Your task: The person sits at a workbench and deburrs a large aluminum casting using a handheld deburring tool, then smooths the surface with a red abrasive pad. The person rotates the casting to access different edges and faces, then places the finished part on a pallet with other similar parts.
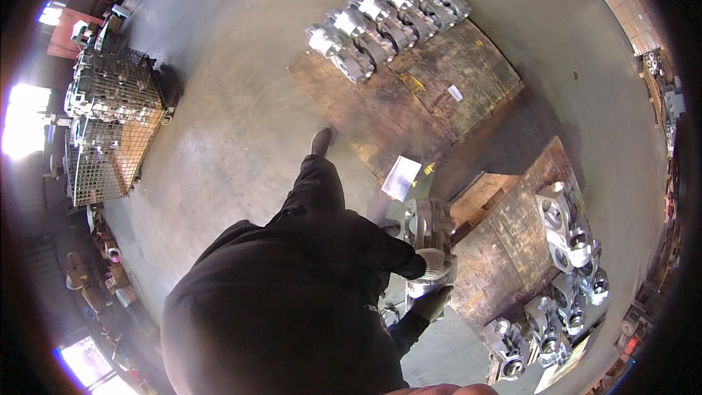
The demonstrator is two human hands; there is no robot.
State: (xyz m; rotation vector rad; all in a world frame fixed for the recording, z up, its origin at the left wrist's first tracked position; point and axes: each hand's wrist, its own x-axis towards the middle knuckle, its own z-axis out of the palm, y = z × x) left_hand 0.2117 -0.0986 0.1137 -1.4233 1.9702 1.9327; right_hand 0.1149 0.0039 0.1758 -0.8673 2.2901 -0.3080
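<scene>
A large silver metal casting [423, 218] with rounded openings is in front of me, beside the left edge of the nearer wooden pallet. My left hand [434, 264], in a light knit glove, grips the top of the casting. Lower down, my right hand [433, 303], in a darker-looking glove, is closed at its near end; the fingers are partly hidden. Dark sleeves cover both arms. A white sheet of paper [401, 178] lies on the corner of the far pallet, just beyond the casting.
Rows of similar castings [376, 11] stand on the far wooden pallet [431, 102]. Several more castings [563, 230] sit along the right side of the nearer pallet [504, 256]. A wire mesh cage [102, 161] with metal parts stands at left. Stacked boxes [630, 14] are far right.
</scene>
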